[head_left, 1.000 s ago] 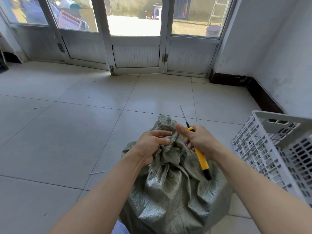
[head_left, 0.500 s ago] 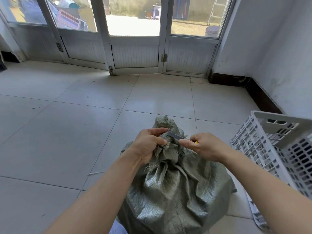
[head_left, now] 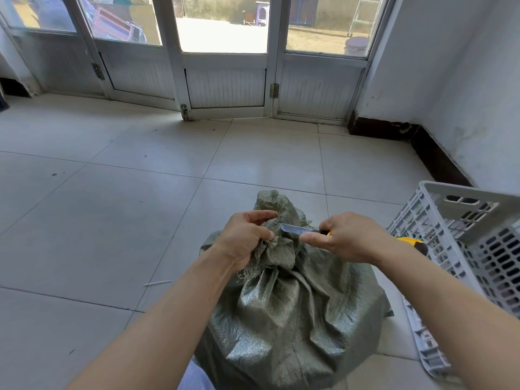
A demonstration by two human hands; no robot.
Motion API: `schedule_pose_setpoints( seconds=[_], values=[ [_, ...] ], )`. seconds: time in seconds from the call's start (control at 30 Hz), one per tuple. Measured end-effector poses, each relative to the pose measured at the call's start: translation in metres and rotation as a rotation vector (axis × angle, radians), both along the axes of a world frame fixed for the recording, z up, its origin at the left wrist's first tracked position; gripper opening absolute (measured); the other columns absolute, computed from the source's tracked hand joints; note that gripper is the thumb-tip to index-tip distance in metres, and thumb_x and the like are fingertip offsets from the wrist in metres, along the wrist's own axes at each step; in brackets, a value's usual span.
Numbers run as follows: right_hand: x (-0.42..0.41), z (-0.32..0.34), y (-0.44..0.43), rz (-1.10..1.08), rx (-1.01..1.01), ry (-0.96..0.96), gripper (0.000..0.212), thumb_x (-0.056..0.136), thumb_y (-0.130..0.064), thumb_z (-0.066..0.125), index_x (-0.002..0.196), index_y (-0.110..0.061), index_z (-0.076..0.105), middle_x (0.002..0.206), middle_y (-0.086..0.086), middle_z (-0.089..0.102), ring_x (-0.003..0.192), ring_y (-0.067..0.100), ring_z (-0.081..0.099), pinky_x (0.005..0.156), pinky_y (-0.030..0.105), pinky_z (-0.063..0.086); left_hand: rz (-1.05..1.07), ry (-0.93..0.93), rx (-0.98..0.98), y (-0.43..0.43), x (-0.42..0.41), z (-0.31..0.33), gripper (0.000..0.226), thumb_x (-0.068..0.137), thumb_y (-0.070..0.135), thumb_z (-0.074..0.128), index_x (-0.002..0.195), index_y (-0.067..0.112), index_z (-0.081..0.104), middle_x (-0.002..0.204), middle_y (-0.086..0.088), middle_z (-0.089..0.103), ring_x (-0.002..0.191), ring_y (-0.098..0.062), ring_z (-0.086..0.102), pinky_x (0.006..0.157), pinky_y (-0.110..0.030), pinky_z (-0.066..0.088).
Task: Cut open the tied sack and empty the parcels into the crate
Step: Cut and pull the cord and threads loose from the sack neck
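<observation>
- One green woven sack [head_left: 284,313] is being observed upright on the tiled floor [head_left: 118,209], nearest the camera, with its neck gathered and bunched at the top.
- The gathered neck is being gripped by the left hand [head_left: 243,237]; its fingers are clenched around the bunched fabric, thumb on top.
- One utility knife [head_left: 298,229] is being held in the right hand [head_left: 344,239], fingers closed on the yellow handle, forefinger extended along it; the yellow and black end is showing past the wrist.
- The blade is being presented almost level, its tip touching the sack's neck just beside the left thumb.
- Against the frame one second earlier: the blade was then pointing up and away from the sack; it is now being laid sideways against the neck. The left-hand grip is being kept in the same place.
- Against the frame half a second earlier: little change is being noted; the blade is in nearly the same spot at the neck.
- One white perforated crate [head_left: 472,249] is being seen to the right of the sack, tilted, near but apart from it.
- No parcels are being seen; the sack is closed.
- One thin pale strip [head_left: 157,283] is lying on the floor left of the sack.
- Farthest off, glazed doors [head_left: 225,80] are being noted, closed.
</observation>
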State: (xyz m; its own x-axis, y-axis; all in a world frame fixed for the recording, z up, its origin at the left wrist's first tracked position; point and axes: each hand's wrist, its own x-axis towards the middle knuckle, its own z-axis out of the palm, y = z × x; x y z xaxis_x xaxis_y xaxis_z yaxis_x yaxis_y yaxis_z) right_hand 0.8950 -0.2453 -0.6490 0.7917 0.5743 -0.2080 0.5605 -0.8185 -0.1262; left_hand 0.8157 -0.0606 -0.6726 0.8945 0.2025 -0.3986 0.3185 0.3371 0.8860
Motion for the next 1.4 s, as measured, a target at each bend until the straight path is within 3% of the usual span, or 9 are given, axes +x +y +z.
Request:
schedule_pose_setpoints(
  seconds=[0.3,0.43,0.53,0.7,0.77,0.97,1.1,1.27,1.4],
  values=[
    [-0.005,-0.009,0.007,0.001,0.029,-0.187,0.061,0.08,-0.079,0.026,0.077,-0.024,0.052,0.063,-0.006,0.045,0.07,0.021,0.052,0.056,0.031,0.036,0.018,0.015,-0.056,0.006,0.0,0.001,0.04,0.078,-0.023,0.053,0.1,0.007,0.066,0.111,-0.024,0.061,0.072,-0.027,0.063,0.059,-0.033,0.059],
    [-0.007,-0.022,0.01,-0.101,0.393,0.221,0.08,0.063,-0.088,0.034,0.063,-0.011,0.053,0.054,0.001,0.048,0.055,0.021,0.049,0.057,0.032,0.041,0.032,0.008,-0.161,0.006,0.0,0.004,0.037,0.079,-0.021,0.053,0.108,0.001,0.062,0.1,-0.022,0.065,0.07,-0.025,0.066,0.058,-0.031,0.059],
    [-0.011,-0.025,0.012,-0.15,0.587,0.492,0.061,0.076,-0.073,0.049,0.061,-0.014,0.042,0.053,-0.001,0.031,0.046,0.012,0.03,0.049,0.022,0.031,0.028,0.018,-0.199,0.007,0.002,0.004,0.037,0.079,-0.019,0.055,0.112,-0.004,0.06,0.101,-0.023,0.066,0.073,-0.027,0.067,0.061,-0.033,0.06],
    [-0.02,-0.014,0.02,-0.079,0.1,-0.254,0.061,0.082,-0.077,0.032,0.079,-0.022,0.058,0.07,-0.003,0.058,0.067,0.019,0.055,0.057,0.03,0.041,0.005,0.081,-0.145,0.008,0.0,-0.002,0.032,0.079,-0.017,0.058,0.108,-0.005,0.062,0.103,-0.025,0.067,0.071,-0.025,0.067,0.064,-0.033,0.059],
    [-0.023,-0.013,0.024,-0.072,0.114,-0.324,0.061,0.083,-0.076,0.028,0.08,-0.023,0.056,0.07,-0.004,0.057,0.067,0.02,0.055,0.057,0.03,0.042,0.055,0.093,-0.146,0.008,0.001,-0.002,0.032,0.078,-0.017,0.06,0.108,-0.004,0.058,0.099,-0.024,0.066,0.066,-0.023,0.066,0.06,-0.031,0.059],
    [-0.025,-0.01,0.037,-0.426,0.69,0.553,0.059,0.083,-0.065,0.054,0.049,-0.018,0.04,0.044,-0.001,0.04,0.04,0.014,0.036,0.052,0.027,0.032,0.038,0.074,-0.101,0.005,0.007,0.007,0.025,0.081,-0.013,0.059,0.106,-0.01,0.064,0.091,-0.024,0.068,0.066,-0.026,0.068,0.059,-0.034,0.06],
    [-0.025,-0.01,0.047,-0.446,0.45,0.177,0.062,0.084,-0.07,0.047,0.054,-0.016,0.047,0.058,0.001,0.053,0.06,0.021,0.051,0.054,0.03,0.034,0.022,0.116,0.062,0.0,0.013,0.013,0.015,0.081,-0.014,0.058,0.095,-0.009,0.065,0.079,-0.024,0.065,0.056,-0.026,0.066,0.058,-0.036,0.06],
    [-0.023,-0.005,0.049,-0.621,0.688,0.7,0.057,0.087,-0.062,0.051,0.058,-0.013,0.046,0.049,0.004,0.044,0.037,0.016,0.038,0.039,0.02,0.029,0.029,0.142,0.207,0.0,0.018,0.015,0.026,0.075,-0.011,0.068,0.099,-0.007,0.063,0.086,-0.028,0.066,0.077,-0.037,0.067,0.077,-0.051,0.057],
    [-0.02,-0.01,0.055,-0.638,0.605,0.656,0.055,0.085,-0.065,0.05,0.064,-0.014,0.049,0.053,0.003,0.048,0.042,0.016,0.041,0.042,0.021,0.031,0.007,0.148,0.272,-0.004,0.021,0.014,0.019,0.075,-0.011,0.068,0.092,-0.003,0.066,0.081,-0.021,0.066,0.073,-0.031,0.066,0.074,-0.043,0.058]
  ],
)
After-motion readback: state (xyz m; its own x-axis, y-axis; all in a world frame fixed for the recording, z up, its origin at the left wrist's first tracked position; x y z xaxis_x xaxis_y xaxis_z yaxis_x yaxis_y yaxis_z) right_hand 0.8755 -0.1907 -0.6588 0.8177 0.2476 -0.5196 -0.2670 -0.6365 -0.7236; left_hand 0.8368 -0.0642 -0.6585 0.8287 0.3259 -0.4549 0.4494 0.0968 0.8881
